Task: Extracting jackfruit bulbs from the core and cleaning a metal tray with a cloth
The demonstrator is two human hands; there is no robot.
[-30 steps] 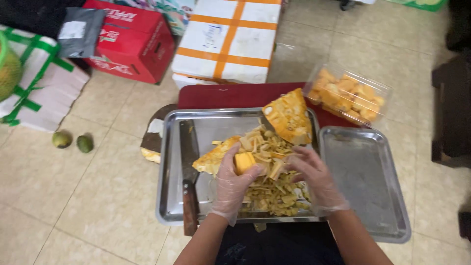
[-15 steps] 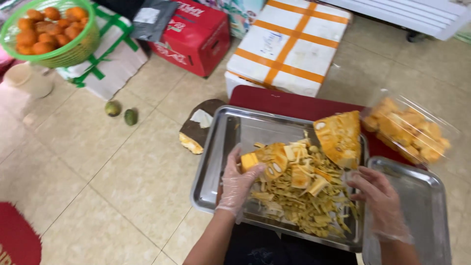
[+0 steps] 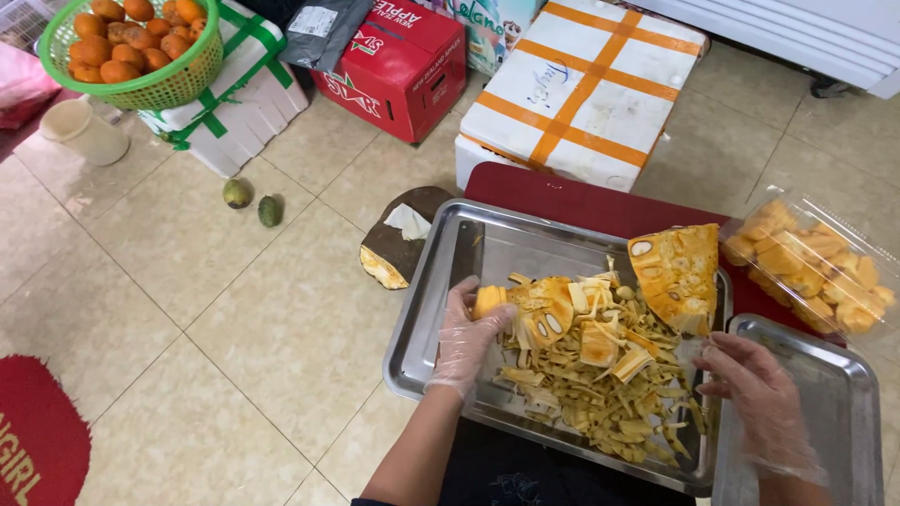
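Two filmy-gloved hands (image 3: 466, 337) (image 3: 759, 398) — fibrous jackfruit scraps (image 3: 591, 370)

Bare metal is left along the back of the steel tray (image 3: 497, 245); its middle is filled by fruit scraps (image 3: 600, 375); the right is blocked by a jackfruit wedge (image 3: 677, 274).

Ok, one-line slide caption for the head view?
Gloved left hand grips a jackfruit piece over a steel tray of scraps.
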